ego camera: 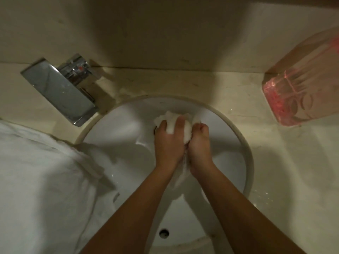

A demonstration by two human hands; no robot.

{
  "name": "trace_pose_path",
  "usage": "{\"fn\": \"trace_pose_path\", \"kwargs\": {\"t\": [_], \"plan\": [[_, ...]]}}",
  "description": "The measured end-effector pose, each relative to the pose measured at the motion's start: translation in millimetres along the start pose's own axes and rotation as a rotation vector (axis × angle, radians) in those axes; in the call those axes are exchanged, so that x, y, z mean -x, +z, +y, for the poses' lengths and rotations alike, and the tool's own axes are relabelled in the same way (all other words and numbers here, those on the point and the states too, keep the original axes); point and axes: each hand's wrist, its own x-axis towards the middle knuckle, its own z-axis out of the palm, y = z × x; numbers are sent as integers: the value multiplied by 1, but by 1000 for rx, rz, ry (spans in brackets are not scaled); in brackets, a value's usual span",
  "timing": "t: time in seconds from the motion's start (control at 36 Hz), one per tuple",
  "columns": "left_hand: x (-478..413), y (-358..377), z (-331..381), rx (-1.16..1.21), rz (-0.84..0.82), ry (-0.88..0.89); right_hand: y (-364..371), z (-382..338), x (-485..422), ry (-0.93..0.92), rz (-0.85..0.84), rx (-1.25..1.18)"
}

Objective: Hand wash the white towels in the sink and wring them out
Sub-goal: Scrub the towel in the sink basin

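stone desk (183, 83) surrounding a round white sink (113, 129). a heap of white towels (36, 171) lies on the desk's left side, its edge drooping over the rim, probably so the next piece is within reach. a pink translucent container (300, 92) sits well apart at right, likely clear of splashes. the chrome faucet (60, 90) points toward the basin; no stream is visible. left hand (167, 143) and right hand (199, 143) are pressed side by side, both clamped on one bunched white towel (173, 123), held low over the basin so squeezed water falls inside. overflow hole (163, 233) in the near wall.
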Motion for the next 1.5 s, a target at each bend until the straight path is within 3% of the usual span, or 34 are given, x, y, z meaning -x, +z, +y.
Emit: {"fn": "trace_pose_path", "kwargs": {"t": [0.06,0.17,0.28,0.36,0.47,0.56,0.64,0.78,0.97,1.08,1.25,1.36,1.5], "plan": [[-4,-2,2,-10,-5,22,0,0,8,19,-23,-15],[-23,-4,8,56,116,-110,-1,5,35,-57,-110,27],[-11,3,4,26,10,-15,-2,-11,-8,-16,4,2],[-9,-3,8,37,-58,19,-8,-10,-27,-1,-43,-6],[-25,-24,-6,107,44,-149,-33,3,-35,-91,-38,183],[-22,-40,-27,193,52,-267,-58,22,-30,15,-23,292],[-5,-40,-51,119,-16,-244,-72,44,-25,125,-87,403],[14,-23,-67,1,-66,-127,-56,40,-21,4,-236,578],[8,-8,-67,-17,-43,-57,-53,44,-17,-12,-278,143],[-2,-12,-71,126,27,-111,-69,48,-22,-90,-284,268],[-15,-41,-65,171,246,-150,-92,41,-29,-133,-73,473],[-14,-40,-52,175,212,-119,-74,39,-20,-216,24,504],[1,-13,-46,85,63,-46,-22,25,-3,79,-183,150]]}}
